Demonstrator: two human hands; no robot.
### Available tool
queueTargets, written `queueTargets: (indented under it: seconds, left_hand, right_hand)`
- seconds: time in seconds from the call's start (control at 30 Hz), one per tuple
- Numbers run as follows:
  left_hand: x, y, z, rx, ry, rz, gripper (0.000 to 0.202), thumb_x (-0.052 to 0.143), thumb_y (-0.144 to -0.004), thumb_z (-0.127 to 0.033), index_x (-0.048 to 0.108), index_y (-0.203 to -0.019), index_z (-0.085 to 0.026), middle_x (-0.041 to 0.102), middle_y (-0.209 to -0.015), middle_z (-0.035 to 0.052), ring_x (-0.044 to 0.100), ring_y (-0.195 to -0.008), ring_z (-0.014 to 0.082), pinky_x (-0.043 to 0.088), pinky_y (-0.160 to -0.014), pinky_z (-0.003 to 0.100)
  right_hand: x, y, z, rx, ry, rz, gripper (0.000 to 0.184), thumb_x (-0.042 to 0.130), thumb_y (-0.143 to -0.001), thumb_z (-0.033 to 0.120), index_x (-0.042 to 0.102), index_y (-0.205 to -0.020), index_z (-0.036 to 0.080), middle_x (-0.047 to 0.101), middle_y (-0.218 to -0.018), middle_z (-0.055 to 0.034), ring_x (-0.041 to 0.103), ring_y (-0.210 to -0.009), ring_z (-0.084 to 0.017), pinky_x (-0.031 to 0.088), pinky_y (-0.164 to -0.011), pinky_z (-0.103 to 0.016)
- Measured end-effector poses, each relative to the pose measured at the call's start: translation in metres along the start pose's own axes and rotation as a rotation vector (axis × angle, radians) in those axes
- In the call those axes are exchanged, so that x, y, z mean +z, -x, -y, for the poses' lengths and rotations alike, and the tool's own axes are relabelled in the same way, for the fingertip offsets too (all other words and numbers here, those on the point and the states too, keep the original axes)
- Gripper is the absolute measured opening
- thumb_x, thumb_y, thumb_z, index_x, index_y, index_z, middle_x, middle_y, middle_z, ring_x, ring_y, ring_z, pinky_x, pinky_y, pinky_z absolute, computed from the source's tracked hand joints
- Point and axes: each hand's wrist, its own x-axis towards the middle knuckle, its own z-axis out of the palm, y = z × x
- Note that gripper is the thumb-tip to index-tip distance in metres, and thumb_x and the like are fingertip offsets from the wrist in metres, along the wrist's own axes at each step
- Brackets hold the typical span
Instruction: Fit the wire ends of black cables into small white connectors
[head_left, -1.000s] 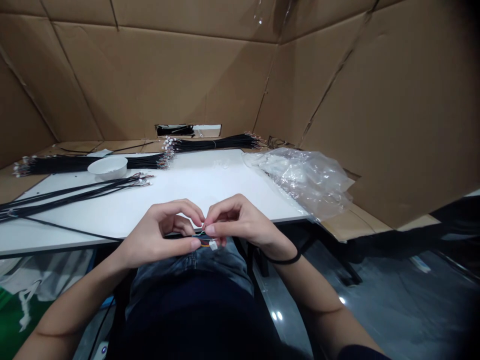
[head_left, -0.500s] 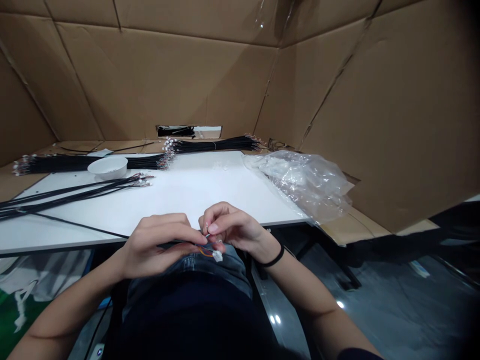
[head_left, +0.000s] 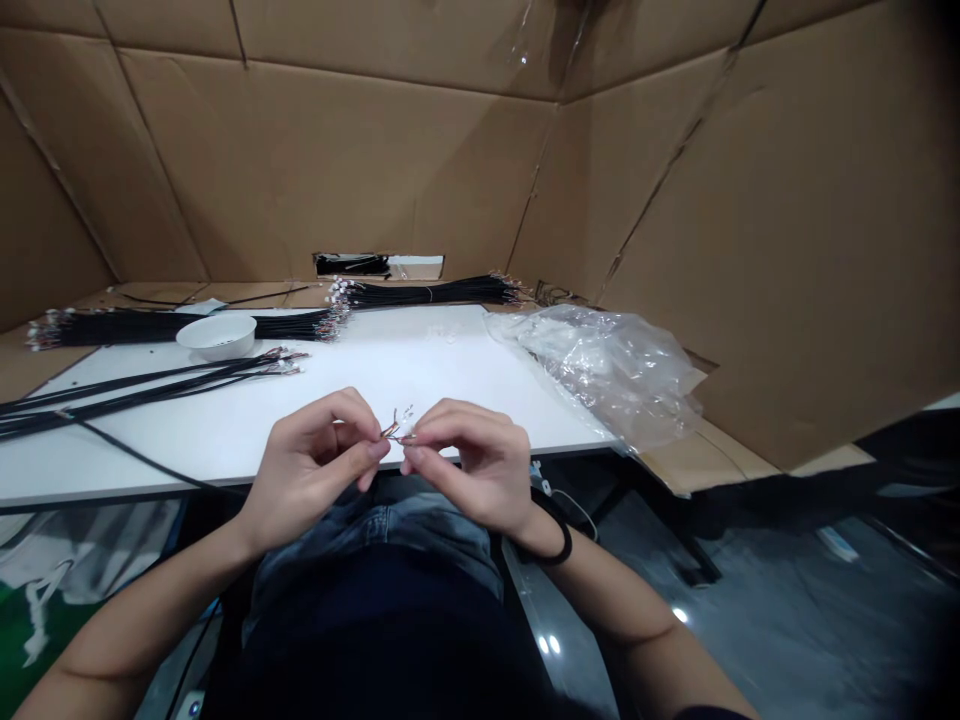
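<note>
Just over the table's near edge, my left hand (head_left: 319,455) pinches the end of a black cable (head_left: 142,450) between thumb and forefinger. Thin coloured wires (head_left: 391,431) fan out past the fingertips, some with small metallic tips pointing up. My right hand (head_left: 472,455) is closed in a pinch on one of these wires, drawn out sideways between the two hands. From my left hand the cable trails back leftward across the table; part of it drops below the edge out of sight.
On the white tabletop (head_left: 390,370) at left lie black cable bundles (head_left: 296,325) and a white bowl (head_left: 217,338). Another cable bundle (head_left: 439,290) rests at the back. A clear plastic bag (head_left: 607,365) lies at right. Cardboard walls (head_left: 337,160) enclose the back and right.
Both hands have risen slightly and turned, with fingertips now facing each other. The white connector seen below the fingers is out of sight; loose wire tips show instead.
</note>
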Motion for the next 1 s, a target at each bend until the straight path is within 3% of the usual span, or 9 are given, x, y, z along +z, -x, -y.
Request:
queueTargets:
  seconds: [0.1, 0.27, 0.43, 0.63, 0.77, 1.0]
  left_hand:
    - [0.001, -0.001, 0.001, -0.053, -0.001, -0.016, 0.007, 0.063, -0.089, -0.013, 0.062, -0.084, -0.018, 0.055, -0.079, -0.0030, 0.058, -0.054, 0.0038, 0.047, -0.052, 0.016]
    - [-0.004, -0.001, 0.005, -0.200, 0.086, 0.007, 0.006, 0.068, -0.087, -0.020, 0.062, -0.088, -0.018, 0.055, -0.071, -0.0040, 0.055, -0.051, 0.0040, 0.044, -0.050, 0.015]
    - [-0.011, -0.003, 0.009, -0.318, 0.211, 0.087, 0.013, 0.071, -0.085, -0.025, 0.067, -0.095, -0.017, 0.055, -0.072, -0.0026, 0.050, -0.051, 0.0033, 0.041, -0.048, 0.014]
    - [-0.012, -0.005, 0.008, -0.341, 0.222, 0.164, 0.012, 0.067, -0.088, -0.028, 0.070, -0.086, -0.016, 0.055, -0.073, -0.0014, 0.044, -0.052, 0.0021, 0.038, -0.049, 0.014]
    - [-0.012, -0.006, 0.007, -0.366, 0.206, 0.174, 0.016, 0.066, -0.090, -0.030, 0.070, -0.086, -0.015, 0.052, -0.068, -0.0021, 0.041, -0.051, 0.0021, 0.037, -0.049, 0.015]
    - [-0.012, -0.005, 0.004, -0.402, 0.167, 0.179, 0.022, 0.064, -0.090, -0.034, 0.062, -0.079, -0.014, 0.047, -0.061, -0.0039, 0.040, -0.049, 0.0038, 0.035, -0.046, 0.016]
  right_hand:
    - [0.000, 0.003, 0.001, -0.300, 0.378, 0.008, 0.015, 0.064, -0.080, 0.000, 0.069, -0.087, 0.013, 0.072, -0.075, -0.0065, 0.068, -0.066, -0.013, 0.058, -0.061, -0.021]
    - [-0.004, 0.010, 0.003, -0.541, 0.696, 0.127, 0.014, 0.060, -0.084, 0.003, 0.066, -0.097, 0.006, 0.073, -0.077, -0.0114, 0.069, -0.070, -0.017, 0.059, -0.059, -0.025]
    - [-0.006, 0.010, 0.006, -0.631, 0.799, 0.185, 0.015, 0.057, -0.088, 0.004, 0.065, -0.101, 0.003, 0.072, -0.075, -0.0116, 0.069, -0.070, -0.018, 0.059, -0.056, -0.027]
    - [-0.006, 0.008, 0.005, -0.658, 0.771, 0.207, 0.014, 0.058, -0.087, 0.003, 0.064, -0.099, 0.001, 0.072, -0.075, -0.0127, 0.068, -0.069, -0.018, 0.059, -0.057, -0.029]
    - [-0.007, 0.007, 0.004, -0.615, 0.758, 0.208, 0.012, 0.057, -0.089, 0.004, 0.064, -0.099, 0.004, 0.072, -0.076, -0.0109, 0.068, -0.071, -0.017, 0.059, -0.058, -0.027]
    - [-0.009, 0.004, 0.004, -0.707, 0.765, 0.255, 0.012, 0.056, -0.089, 0.002, 0.065, -0.097, 0.000, 0.072, -0.077, -0.0132, 0.070, -0.071, -0.019, 0.060, -0.061, -0.030]
